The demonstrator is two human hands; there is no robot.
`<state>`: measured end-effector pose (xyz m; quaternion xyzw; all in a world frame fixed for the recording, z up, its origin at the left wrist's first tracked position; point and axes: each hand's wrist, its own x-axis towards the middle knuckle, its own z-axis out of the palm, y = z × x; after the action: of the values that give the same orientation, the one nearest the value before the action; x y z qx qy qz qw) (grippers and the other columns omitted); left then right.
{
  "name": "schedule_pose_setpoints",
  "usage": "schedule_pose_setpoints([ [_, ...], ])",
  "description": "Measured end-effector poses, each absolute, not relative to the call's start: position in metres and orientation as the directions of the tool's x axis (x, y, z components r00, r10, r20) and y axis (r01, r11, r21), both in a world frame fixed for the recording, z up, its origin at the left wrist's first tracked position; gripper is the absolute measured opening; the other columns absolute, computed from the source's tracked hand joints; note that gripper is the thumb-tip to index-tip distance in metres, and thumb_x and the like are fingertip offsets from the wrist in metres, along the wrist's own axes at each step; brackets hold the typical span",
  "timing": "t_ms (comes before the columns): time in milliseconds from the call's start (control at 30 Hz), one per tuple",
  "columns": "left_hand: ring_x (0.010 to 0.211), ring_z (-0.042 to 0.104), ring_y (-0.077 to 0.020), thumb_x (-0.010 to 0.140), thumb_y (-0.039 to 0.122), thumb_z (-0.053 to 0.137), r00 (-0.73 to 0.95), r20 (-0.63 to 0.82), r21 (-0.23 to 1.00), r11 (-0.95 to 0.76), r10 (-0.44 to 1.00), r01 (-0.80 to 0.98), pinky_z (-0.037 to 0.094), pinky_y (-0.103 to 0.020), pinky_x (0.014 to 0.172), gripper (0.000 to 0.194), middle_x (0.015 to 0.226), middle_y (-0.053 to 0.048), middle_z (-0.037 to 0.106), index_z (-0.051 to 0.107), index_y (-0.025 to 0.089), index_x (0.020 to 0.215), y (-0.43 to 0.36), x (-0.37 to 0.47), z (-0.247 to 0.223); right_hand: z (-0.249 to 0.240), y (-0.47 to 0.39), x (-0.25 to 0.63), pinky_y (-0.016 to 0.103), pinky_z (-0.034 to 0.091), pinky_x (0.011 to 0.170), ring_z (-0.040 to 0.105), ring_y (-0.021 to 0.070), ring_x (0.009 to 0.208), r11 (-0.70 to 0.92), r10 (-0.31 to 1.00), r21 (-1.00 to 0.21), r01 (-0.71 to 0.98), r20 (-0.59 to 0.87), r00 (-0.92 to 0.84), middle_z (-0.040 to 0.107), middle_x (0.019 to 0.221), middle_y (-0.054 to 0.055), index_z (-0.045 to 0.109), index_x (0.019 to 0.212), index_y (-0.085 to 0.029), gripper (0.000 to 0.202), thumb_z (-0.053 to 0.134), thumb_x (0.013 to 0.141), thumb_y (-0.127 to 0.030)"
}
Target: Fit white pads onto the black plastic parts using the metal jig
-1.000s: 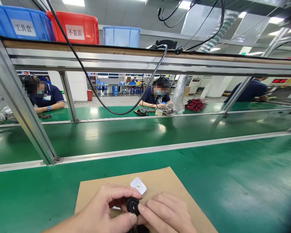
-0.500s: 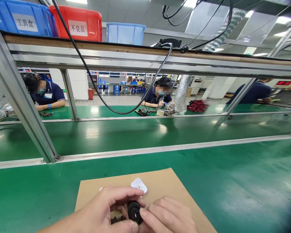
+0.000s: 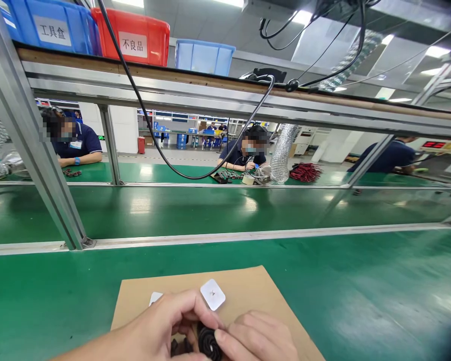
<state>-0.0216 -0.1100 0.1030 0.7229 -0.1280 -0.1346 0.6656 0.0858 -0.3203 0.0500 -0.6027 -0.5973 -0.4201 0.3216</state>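
Note:
A black ribbed round piece (image 3: 208, 343) is held between my two hands above a brown board (image 3: 244, 283). My left hand (image 3: 169, 326) curls round its left side, with another dark piece (image 3: 180, 347) partly hidden under the fingers. From the right, the fingertips of my right hand (image 3: 257, 337) press on the round piece. Just beyond my hands lies a white rounded square (image 3: 212, 295) with something tiny at its centre. A second white piece (image 3: 155, 298) shows partly behind my left hand.
A metal post (image 3: 56, 165) rises at the left. Overhead, a shelf carries a red bin (image 3: 150, 40) and blue bins (image 3: 205, 56), and a black cable (image 3: 146, 115) hangs down. People work across the green table (image 3: 165, 210), near red-black wires (image 3: 305, 172).
The view has tilted slightly. My hands and the round piece sit a little lower, my left fingers are bent closer over it, and more of both white pieces shows.

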Motion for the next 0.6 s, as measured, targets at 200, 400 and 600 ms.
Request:
schedule_pose_setpoints([
  [200,0.110,0.064,-0.0222,0.094,0.032,0.069,0.930,-0.050,0.991,-0.131,-0.364,0.002,0.051,-0.034,0.095,0.036,0.124,-0.011,0.064,0.055,0.020,0.125,-0.113,-0.022,0.106,0.053,-0.317,0.087,0.030,0.057,0.058,0.067,0.0215,0.067,-0.045,0.469,0.079,0.996,0.882,-0.049,0.067,0.078,0.008,0.077,0.109,-0.019,0.041,0.077,0.099,-0.059],
  [400,0.134,0.059,-0.0294,0.095,0.032,0.069,0.919,-0.106,0.984,-0.170,-0.381,0.043,0.049,-0.043,0.109,0.066,0.140,-0.012,0.063,0.035,0.031,0.152,-0.110,-0.024,0.112,0.049,-0.320,0.086,0.031,0.058,0.060,0.067,0.0223,0.068,-0.019,0.488,0.036,0.999,0.872,-0.022,0.066,0.076,0.008,0.077,0.108,-0.019,0.042,0.077,0.098,-0.061],
  [600,0.131,0.060,-0.0291,0.093,0.029,0.070,0.919,-0.122,0.977,-0.207,-0.375,0.045,0.050,-0.044,0.108,0.070,0.139,-0.010,0.062,0.036,0.034,0.154,-0.107,-0.025,0.104,0.044,-0.322,0.084,0.031,0.056,0.060,0.066,0.0211,0.065,0.010,0.516,-0.031,0.999,0.856,0.022,0.065,0.074,0.006,0.076,0.106,-0.020,0.031,0.080,0.100,-0.049],
])
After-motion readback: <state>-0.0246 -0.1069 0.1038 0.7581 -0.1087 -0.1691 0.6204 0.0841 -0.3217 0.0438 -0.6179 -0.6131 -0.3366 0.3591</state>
